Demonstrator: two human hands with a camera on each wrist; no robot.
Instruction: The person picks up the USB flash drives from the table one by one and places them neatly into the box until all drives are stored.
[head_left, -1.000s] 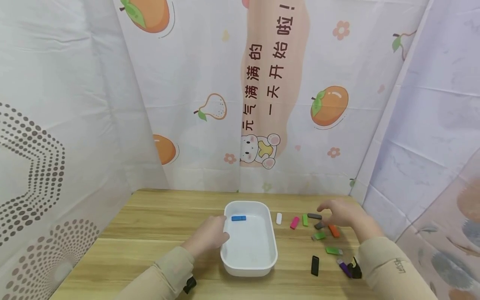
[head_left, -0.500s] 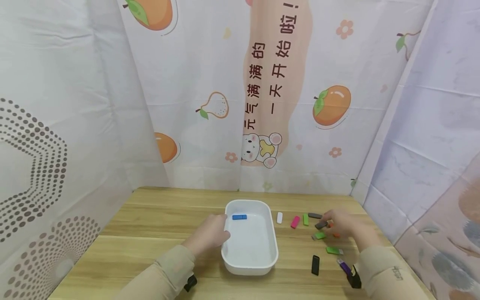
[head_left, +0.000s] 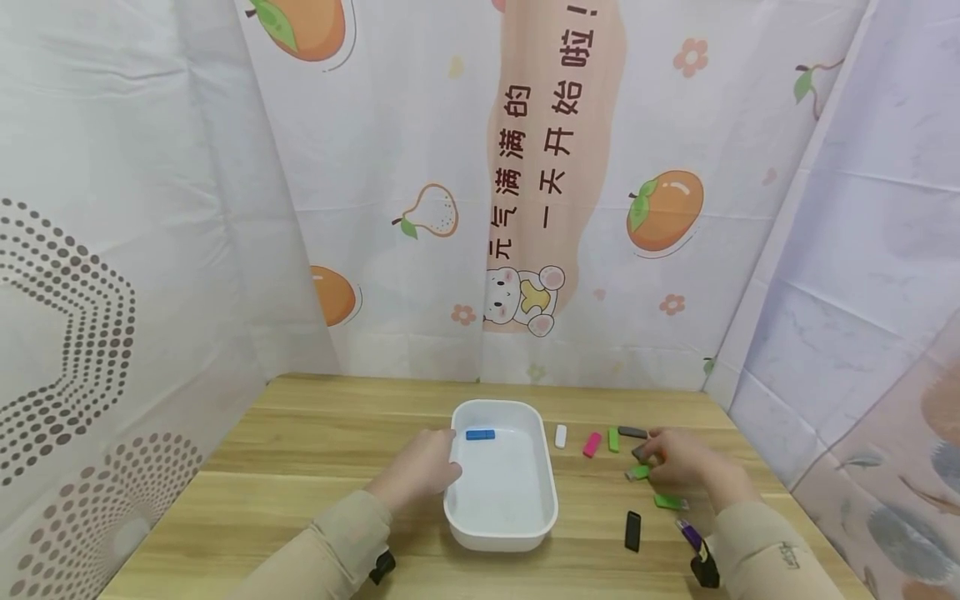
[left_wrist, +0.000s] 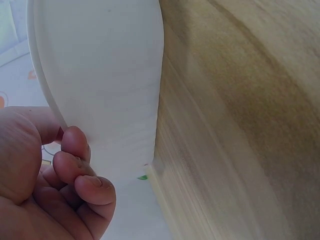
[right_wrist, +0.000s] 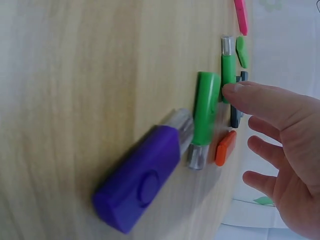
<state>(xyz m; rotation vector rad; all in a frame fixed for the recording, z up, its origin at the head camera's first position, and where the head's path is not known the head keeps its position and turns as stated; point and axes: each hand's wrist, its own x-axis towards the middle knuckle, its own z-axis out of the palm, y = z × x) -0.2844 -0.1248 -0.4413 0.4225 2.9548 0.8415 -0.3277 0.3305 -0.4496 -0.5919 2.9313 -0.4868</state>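
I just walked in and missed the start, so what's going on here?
A person's left hand holds the side of a white tray, in which a blue USB stick lies. The right hand is down by a dark gray stick and a green stick; whether it grips either is unclear. A white stick, a pink stick and a purple stick, among others, lie on the wooden table.

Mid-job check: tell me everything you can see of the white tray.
The white tray is an open, rounded rectangle with raised walls and a thin rim, smooth and plastic-looking. It sits upright on the wooden table, its long sides running away from the person. The left hand grips its left rim. Inside, toward the far left corner, lies one blue stick. The tray's underside is hidden.
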